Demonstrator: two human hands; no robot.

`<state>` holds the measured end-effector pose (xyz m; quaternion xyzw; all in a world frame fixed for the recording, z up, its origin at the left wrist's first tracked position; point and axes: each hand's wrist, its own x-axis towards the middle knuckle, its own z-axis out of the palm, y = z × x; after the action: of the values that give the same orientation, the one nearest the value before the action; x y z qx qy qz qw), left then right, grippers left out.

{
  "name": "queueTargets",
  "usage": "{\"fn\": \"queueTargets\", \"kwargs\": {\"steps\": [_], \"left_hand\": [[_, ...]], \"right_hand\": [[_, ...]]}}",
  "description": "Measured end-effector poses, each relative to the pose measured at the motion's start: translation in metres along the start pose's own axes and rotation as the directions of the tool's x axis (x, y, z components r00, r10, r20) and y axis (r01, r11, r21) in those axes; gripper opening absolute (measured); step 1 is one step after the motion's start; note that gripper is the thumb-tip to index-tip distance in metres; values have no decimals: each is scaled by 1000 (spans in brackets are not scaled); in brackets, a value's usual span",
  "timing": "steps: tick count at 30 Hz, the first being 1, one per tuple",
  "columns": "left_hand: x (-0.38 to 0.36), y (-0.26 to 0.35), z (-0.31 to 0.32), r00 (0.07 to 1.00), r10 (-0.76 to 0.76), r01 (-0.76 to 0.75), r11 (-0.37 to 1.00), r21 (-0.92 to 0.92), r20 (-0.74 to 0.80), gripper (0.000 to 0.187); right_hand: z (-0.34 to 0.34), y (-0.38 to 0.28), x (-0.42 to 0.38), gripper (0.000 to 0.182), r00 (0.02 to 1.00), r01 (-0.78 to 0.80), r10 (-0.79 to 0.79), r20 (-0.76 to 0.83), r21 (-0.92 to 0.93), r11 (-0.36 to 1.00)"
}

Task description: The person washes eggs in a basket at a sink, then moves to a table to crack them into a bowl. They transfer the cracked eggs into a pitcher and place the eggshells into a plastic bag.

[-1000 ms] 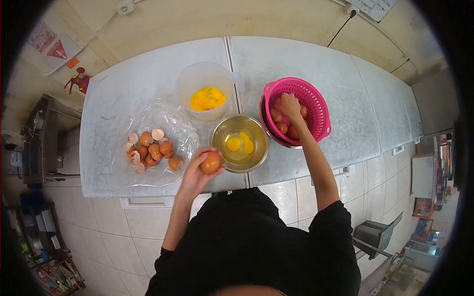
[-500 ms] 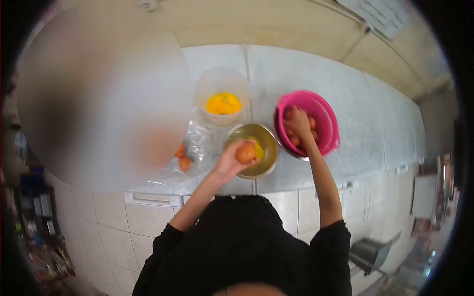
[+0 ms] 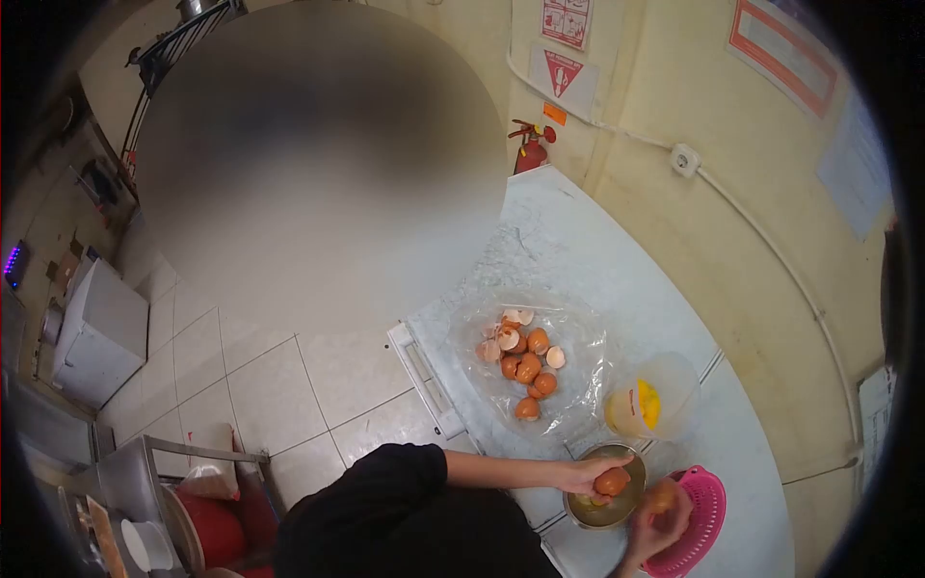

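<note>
My left hand (image 3: 586, 476) holds a brown egg (image 3: 612, 482) over the steel bowl (image 3: 599, 520), which has some yellow egg in it. At the near side of the pink basket (image 3: 711, 511), my right hand (image 3: 667, 528) is closed around another brown egg (image 3: 662, 495), blurred by motion. The basket's contents are mostly hidden from this angle. Beyond the bowl stands a translucent plastic container (image 3: 679, 380) with yolks (image 3: 649, 405) inside. Several broken eggshells (image 3: 527, 367) lie on a clear plastic bag (image 3: 583, 347) left of the container.
A pale worktop (image 3: 636, 289) runs along the wall. At its far end is a red fire extinguisher (image 3: 532, 152), and a socket (image 3: 685, 160) with a cable is on the wall. A metal rack with red containers (image 3: 207, 525) stands lower left. A large blurred disc covers the upper left.
My view has swung left, showing the eggshells and the floor. My right hand has come out of the basket with an egg. The left hand still holds its egg over the bowl.
</note>
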<state>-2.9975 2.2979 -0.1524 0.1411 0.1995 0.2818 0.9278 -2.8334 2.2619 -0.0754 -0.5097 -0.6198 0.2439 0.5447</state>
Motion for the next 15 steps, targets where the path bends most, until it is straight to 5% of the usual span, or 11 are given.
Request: {"fn": "queueTargets", "kwargs": {"steps": [1, 2, 4, 5, 7, 10, 12, 14, 15], "left_hand": [[0, 1, 1, 996, -22, 20, 1000, 22, 91, 56], [-7, 4, 12, 996, -15, 13, 1000, 18, 89, 56], [-15, 6, 34, 988, 33, -27, 999, 38, -148, 61], [-9, 6, 27, 988, 39, -34, 999, 35, -147, 61], [6, 0, 10, 996, -11, 11, 1000, -1, 88, 64], [15, -8, 14, 996, 89, -83, 985, 152, -31, 56], [-6, 15, 27, 973, 228, -203, 806, 556, 25, 53], [-9, 23, 35, 775, 516, -599, 414, 686, 365, 47], [-12, 28, 38, 783, 494, -566, 312, 763, 379, 46]], "right_hand": [[12, -12, -6, 43, 951, 297, -280, 131, -136, 945], [18, -18, -13, 43, 949, 300, -283, 138, -132, 945], [28, -18, -19, 36, 965, 261, -244, 94, -355, 898], [29, -18, -17, 36, 964, 267, -248, 100, -353, 897], [25, -20, -22, 39, 981, 182, -194, -22, -261, 948], [24, -11, -26, 39, 997, 28, -45, -56, -261, 965], [17, -17, -17, 42, 979, -186, 190, -74, 57, 981], [9, -28, -4, 42, 915, -399, 403, 22, 207, 893], [2, -14, -3, 41, 901, -434, 423, 98, 225, 872]]}}
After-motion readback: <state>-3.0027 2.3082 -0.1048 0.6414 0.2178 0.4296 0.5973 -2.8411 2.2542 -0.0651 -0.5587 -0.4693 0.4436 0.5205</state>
